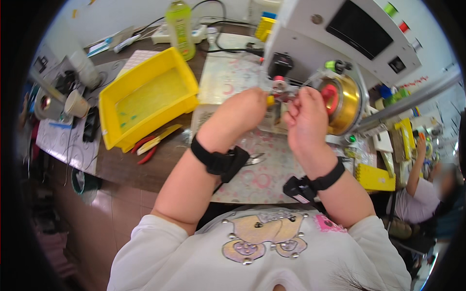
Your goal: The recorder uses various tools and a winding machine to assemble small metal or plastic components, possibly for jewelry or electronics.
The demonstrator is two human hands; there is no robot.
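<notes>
Both of my hands work close together in front of a grey bench machine (301,46). My left hand (248,109) is closed, its fingertips mostly hidden behind the hand, with a small yellow piece (270,100) at their edge. My right hand (309,119) is curled in a pinch; what lies between its fingers is too small to make out. Beyond the fingers sits a small red and silver machine part (279,82). Just right of my right hand is a large gold wire spool (347,104) with a red hub.
At the left stands a yellow bin (112,131), with red-handled pliers (147,157) in front. A green bottle (179,29) is behind it. Metal-tipped tweezers or cutters (255,158) lie by my left wrist. A yellow notepad (374,178) and another person (417,201) are at right.
</notes>
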